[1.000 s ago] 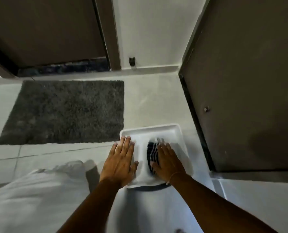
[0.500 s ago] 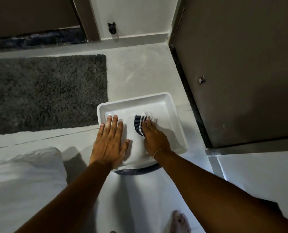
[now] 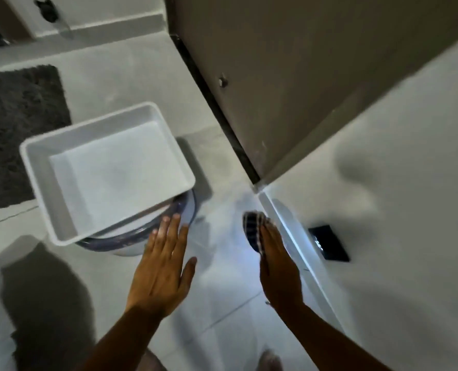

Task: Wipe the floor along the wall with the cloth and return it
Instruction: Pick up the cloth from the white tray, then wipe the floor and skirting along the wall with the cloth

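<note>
A dark cloth point(image 3: 252, 228) with white stripes is under the fingers of my right hand point(image 3: 277, 269), down by the pale floor close to the white skirting point(image 3: 292, 236) of the right wall. My left hand point(image 3: 163, 266) hovers flat with fingers spread, holding nothing, just in front of the white tray point(image 3: 35, 170). The tray holds nothing and rests on a round clear-rimmed stool or bucket point(image 3: 142, 234).
A dark shaggy mat point(image 3: 13, 124) lies at the left. A brown door point(image 3: 289, 76) stands open at the right, its dark edge reaching the floor. A black wall socket point(image 3: 329, 243) sits low on the right wall. My bare foot point(image 3: 269, 357) shows at the bottom.
My right hand lifted the cloth out of the tray and carried it right, down to the floor by the wall. My left hand came off the tray. The view swung right.
</note>
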Demonstrator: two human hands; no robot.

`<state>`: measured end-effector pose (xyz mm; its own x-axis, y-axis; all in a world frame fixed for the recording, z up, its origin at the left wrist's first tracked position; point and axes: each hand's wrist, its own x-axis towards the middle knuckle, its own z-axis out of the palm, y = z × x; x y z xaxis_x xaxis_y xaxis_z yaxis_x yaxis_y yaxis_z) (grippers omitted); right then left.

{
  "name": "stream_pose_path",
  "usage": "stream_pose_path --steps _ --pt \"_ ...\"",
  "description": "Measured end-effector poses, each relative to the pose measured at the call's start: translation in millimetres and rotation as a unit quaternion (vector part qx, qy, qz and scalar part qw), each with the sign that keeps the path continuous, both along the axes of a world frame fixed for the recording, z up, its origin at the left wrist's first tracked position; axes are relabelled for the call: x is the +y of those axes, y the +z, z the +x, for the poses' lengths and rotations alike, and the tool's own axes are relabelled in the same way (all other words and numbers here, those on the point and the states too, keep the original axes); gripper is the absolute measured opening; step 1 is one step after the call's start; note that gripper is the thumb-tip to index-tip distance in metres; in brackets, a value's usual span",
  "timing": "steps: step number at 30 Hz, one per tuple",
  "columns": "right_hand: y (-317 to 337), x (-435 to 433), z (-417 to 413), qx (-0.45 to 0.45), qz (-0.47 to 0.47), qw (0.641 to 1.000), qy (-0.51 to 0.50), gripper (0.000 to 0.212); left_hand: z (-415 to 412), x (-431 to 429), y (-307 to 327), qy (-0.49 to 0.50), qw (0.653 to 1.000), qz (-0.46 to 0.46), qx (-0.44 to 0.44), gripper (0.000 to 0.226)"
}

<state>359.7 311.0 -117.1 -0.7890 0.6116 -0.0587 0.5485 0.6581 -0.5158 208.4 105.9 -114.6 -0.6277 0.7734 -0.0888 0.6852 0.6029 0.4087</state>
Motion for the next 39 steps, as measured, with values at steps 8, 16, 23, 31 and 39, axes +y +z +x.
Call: stream_pose_path --steps 8,16,23,31,39 --pt "-181.0 44.9 184.6 -0.194 0.088 0.976 -0.054 0.064 117.4 42.7 -191.4 -0.060 0.993 -0.089 -0.040 0.074" --pt "-278.3 36.4 222.8 -0.222 0.124 0.965 0.071 0.051 112.0 75.7 -311.4 -0.077 0.992 -0.100 -0.006 0.077" --pt "-303.0 75.7 110.1 -0.137 0.070 0.988 -0.023 0.058 107.7 75.7 -332.4 -0.068 0.995 -0.066 0.035 0.083" --pt "-286.4 70.5 160.3 -0.146 0.078 0.986 0.012 0.063 102.3 77.2 -328.1 -0.066 0.995 -0.068 0.018 0.088" --pt "-301.5 96.6 48.2 -0.091 0.035 0.995 0.010 0.057 87.1 98.7 -336.6 -0.001 0.996 -0.081 0.023 0.097"
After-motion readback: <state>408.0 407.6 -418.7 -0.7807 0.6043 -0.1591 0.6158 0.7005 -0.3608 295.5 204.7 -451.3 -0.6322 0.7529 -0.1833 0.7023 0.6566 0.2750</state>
